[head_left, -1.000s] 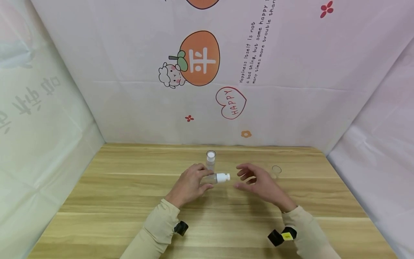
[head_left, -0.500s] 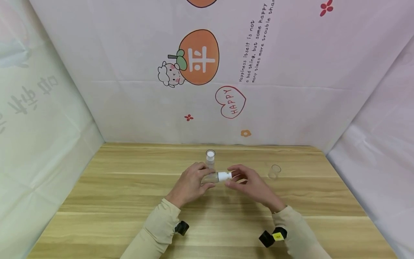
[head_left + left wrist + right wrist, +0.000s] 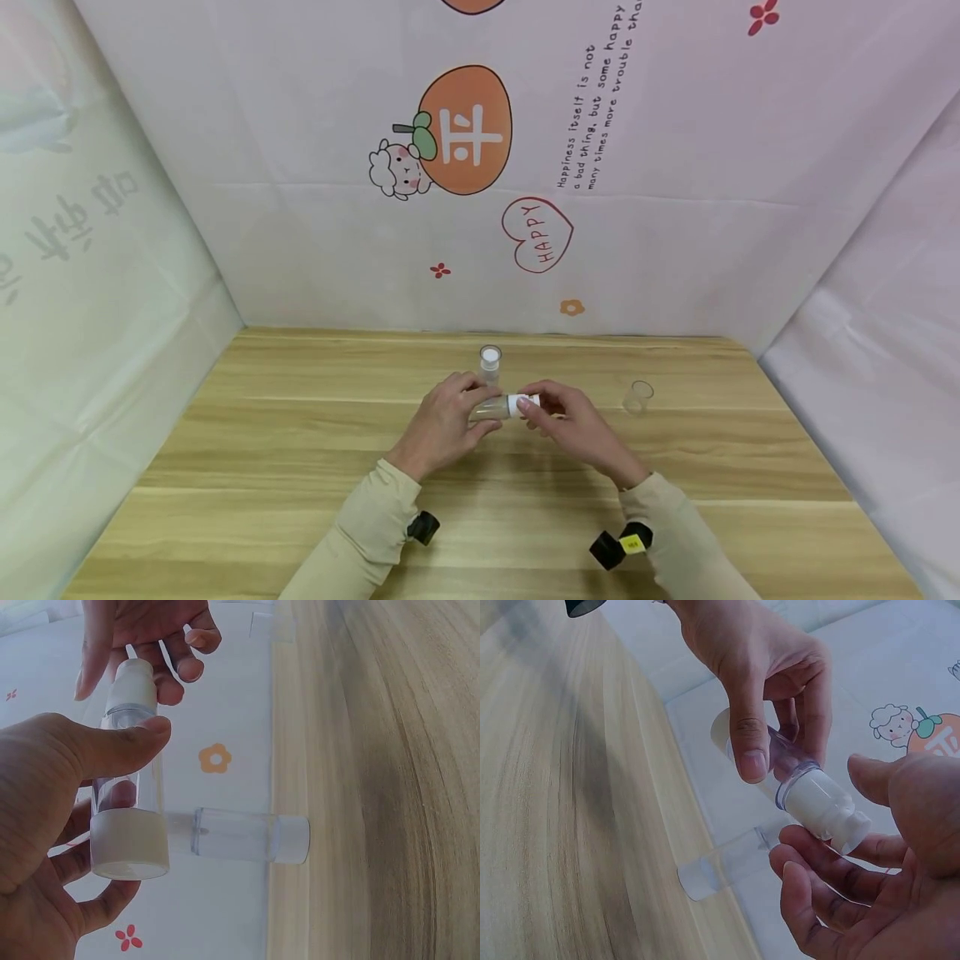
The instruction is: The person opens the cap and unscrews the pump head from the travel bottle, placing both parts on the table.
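We hold the bottle [image 3: 492, 408] sideways above the table [image 3: 285, 433], left grip [image 3: 441, 423] curled round it, right grip [image 3: 576, 425] spread loosely about its white pump head [image 3: 826, 807], still fitted. A clear cap [image 3: 636, 403], likely its own, is already off at three o'clock; a second bottle [image 3: 490, 363] stands at twelve.

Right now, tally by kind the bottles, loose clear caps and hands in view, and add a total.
Bottles: 2 (held bottle, standing bottle)
Loose clear caps: 1 (clear cap)
Hands: 2 (left hand, right hand)
Total: 5
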{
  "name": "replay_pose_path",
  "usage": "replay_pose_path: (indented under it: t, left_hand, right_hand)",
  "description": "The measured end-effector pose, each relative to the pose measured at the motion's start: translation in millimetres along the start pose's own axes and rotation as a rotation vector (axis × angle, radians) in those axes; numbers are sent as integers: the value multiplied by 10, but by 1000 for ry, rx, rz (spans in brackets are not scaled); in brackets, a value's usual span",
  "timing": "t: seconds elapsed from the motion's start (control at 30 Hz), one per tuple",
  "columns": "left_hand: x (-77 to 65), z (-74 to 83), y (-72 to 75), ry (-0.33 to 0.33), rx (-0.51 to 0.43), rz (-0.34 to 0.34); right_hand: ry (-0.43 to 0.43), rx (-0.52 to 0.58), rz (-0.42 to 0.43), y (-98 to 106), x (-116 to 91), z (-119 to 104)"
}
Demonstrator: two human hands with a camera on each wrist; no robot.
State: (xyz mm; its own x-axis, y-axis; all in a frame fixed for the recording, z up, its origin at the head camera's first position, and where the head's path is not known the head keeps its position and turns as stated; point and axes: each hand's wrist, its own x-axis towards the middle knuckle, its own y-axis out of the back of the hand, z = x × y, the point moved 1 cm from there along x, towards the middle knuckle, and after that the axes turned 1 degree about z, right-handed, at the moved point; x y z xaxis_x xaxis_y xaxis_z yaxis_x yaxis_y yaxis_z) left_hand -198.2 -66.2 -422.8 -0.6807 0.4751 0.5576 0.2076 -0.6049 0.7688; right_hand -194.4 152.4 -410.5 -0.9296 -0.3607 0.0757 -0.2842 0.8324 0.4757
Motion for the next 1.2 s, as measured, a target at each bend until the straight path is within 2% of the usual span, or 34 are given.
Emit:
replay_pose_path:
  t: [0.33,0.87,1.2]
  left_hand:
    - [7,12,10,-9,-29,-5]
    - [11,22,28,-4,-52,-40]
    - [19,21,61,10,-77,-77]
  right_hand:
    - [77,-40,91,-47,28,19]
    - [34,-34,144,-108,30,29]
    - [48,-52,164,-121,30,41]
